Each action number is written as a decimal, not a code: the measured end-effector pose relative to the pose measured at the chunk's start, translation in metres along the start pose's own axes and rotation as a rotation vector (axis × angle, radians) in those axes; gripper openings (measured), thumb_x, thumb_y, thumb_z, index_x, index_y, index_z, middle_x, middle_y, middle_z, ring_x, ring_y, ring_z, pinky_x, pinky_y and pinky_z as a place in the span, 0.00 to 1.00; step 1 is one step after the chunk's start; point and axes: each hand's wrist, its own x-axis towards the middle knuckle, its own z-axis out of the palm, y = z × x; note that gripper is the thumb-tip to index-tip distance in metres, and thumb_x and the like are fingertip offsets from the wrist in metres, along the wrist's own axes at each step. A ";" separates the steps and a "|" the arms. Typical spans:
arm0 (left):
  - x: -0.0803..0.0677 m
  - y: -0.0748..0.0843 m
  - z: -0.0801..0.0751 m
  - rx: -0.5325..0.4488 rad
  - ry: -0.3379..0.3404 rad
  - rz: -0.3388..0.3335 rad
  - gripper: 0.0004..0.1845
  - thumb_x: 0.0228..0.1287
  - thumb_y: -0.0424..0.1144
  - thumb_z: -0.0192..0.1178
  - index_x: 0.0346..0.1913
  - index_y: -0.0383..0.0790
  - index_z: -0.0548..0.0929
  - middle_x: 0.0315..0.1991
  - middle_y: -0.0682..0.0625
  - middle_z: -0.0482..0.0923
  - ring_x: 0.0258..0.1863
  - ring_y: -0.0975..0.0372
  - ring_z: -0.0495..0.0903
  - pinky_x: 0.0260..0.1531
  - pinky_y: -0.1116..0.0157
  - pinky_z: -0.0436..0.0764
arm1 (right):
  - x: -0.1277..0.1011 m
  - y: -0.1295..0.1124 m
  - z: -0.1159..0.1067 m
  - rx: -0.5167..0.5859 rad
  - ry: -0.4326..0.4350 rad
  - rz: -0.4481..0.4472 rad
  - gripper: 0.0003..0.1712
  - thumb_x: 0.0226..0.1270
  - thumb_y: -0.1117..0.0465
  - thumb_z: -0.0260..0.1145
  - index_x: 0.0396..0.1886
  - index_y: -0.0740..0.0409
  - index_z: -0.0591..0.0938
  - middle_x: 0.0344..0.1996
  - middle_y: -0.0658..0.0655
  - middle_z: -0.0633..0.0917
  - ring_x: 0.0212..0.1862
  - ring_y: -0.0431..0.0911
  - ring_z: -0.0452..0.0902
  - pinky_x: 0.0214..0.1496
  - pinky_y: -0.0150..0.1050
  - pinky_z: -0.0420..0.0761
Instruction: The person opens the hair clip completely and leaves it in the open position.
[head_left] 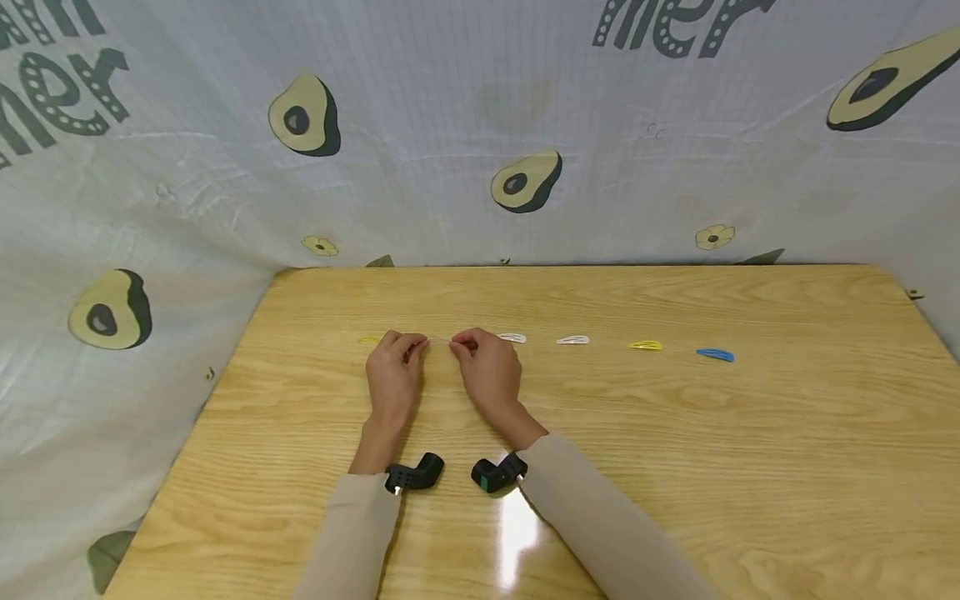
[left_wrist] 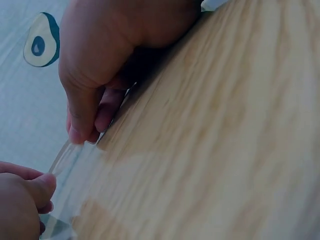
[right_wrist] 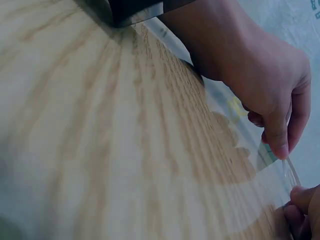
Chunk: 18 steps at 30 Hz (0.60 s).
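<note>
Both hands meet over the far part of the table, left of its middle. Between their fingertips spans a slim whitish hair clip [right_wrist: 291,172], a faint thin line in the head view. My left hand [head_left: 393,375] pinches one end with thumb and fingers, and my right hand [head_left: 491,367] pinches the other. A yellow hair clip [head_left: 368,340] pokes out left of the left hand, partly covered by it. Just past the right hand's knuckles lies a white hair clip [head_left: 513,337].
Further right, a second white clip [head_left: 573,340], a yellow clip [head_left: 645,345] and a blue clip [head_left: 716,355] continue the row along the wooden table [head_left: 750,467]. A pale avocado-print sheet [head_left: 420,108] hangs behind and at the sides. Black wrist cameras sit on both sleeves.
</note>
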 end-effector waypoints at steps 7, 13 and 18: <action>0.003 -0.005 0.002 0.024 -0.022 -0.016 0.03 0.59 0.28 0.66 0.31 0.29 0.86 0.26 0.43 0.77 0.21 0.56 0.75 0.22 0.62 0.74 | 0.007 -0.003 0.004 -0.071 -0.012 -0.021 0.05 0.63 0.52 0.68 0.33 0.46 0.87 0.27 0.43 0.81 0.26 0.37 0.75 0.20 0.32 0.71; 0.007 -0.003 0.005 0.047 -0.036 -0.038 0.05 0.59 0.29 0.65 0.32 0.28 0.86 0.26 0.41 0.77 0.23 0.54 0.77 0.23 0.60 0.76 | 0.012 -0.002 0.005 -0.098 -0.021 -0.023 0.05 0.63 0.52 0.69 0.33 0.45 0.88 0.27 0.43 0.80 0.25 0.36 0.74 0.19 0.32 0.70; 0.008 -0.002 0.006 0.082 -0.058 -0.079 0.05 0.61 0.28 0.64 0.33 0.27 0.86 0.27 0.40 0.76 0.24 0.52 0.77 0.24 0.59 0.77 | 0.014 -0.003 0.005 -0.100 -0.037 -0.032 0.05 0.63 0.51 0.69 0.34 0.45 0.88 0.27 0.43 0.80 0.26 0.37 0.75 0.20 0.32 0.71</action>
